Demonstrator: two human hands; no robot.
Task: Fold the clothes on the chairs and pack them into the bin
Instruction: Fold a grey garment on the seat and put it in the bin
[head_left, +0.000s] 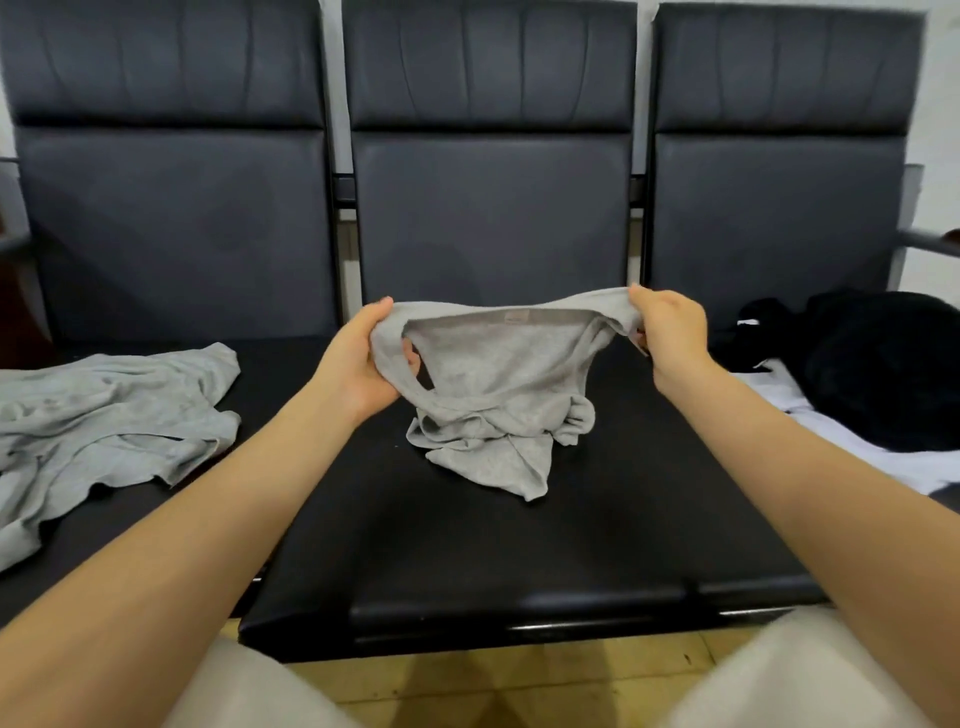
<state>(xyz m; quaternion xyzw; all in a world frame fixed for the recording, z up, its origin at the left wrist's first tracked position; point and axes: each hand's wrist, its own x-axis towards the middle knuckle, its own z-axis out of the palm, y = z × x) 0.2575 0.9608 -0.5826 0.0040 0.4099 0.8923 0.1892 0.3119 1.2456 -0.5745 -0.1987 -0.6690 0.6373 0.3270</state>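
From the head camera, a grey knit top (498, 374) is held up over the middle seat (467, 545) of a row of three black padded chairs. The left hand (363, 358) grips the top's left shoulder, fingers curled into the fabric with fingertips showing through the armhole. The right hand (670, 327) pinches the right shoulder, thumb on top. Between the hands the neckline is stretched into a wide opening, and a small pale label shows inside at the back of the collar; its print is too small to read. The cloth is soft, matte, finely ribbed jersey. Its lower part is bunched and twisted, resting in a crumpled heap on the middle seat, so the hem and overall cut cannot be made out.

The seat is smooth, slightly glossy black leatherette with a rounded front edge. Left of the middle seat, on the neighbouring seat, lies a second grey garment (104, 415), flat but wrinkled and cut off by the picture's left edge. Right of the middle seat sits a fuzzy black garment (883, 364) piled over a white garment (857, 457), both cut off at the right edge. Below the seat's front edge, yellowish floor (467, 686) shows between the person's blurred, light-clad knees.
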